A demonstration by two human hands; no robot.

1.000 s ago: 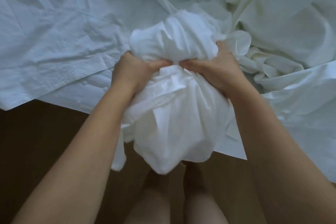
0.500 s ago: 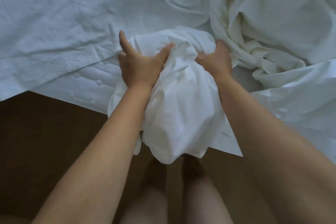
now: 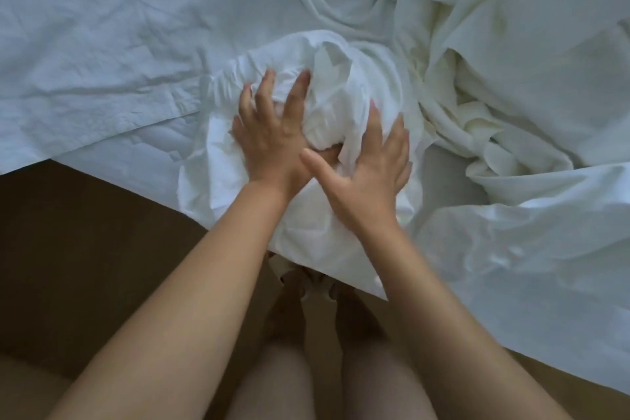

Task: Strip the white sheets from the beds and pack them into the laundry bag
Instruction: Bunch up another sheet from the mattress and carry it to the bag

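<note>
Bundled white sheet (image 3: 335,78) sits at the bed (image 3: 119,150) edge, pressed by left hand (image 3: 269,136) and right hand (image 3: 371,174), fingers (image 3: 297,94) spread straight, gripping nothing.

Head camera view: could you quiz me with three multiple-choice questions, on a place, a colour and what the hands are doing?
1. Where is the white bundle? A on a chair; B at the edge of the bed; C on a shelf.
2. What colour is the floor? A brown; B blue; C red.
3. The left hand and right hand are: A fists; B flat, fingers spread, on the bundle; C at the person's sides.

Answers: B, it lies where the bedding meets the floor; A, dark brown shows below the bedding; B, straight fingers press the cloth.
</note>
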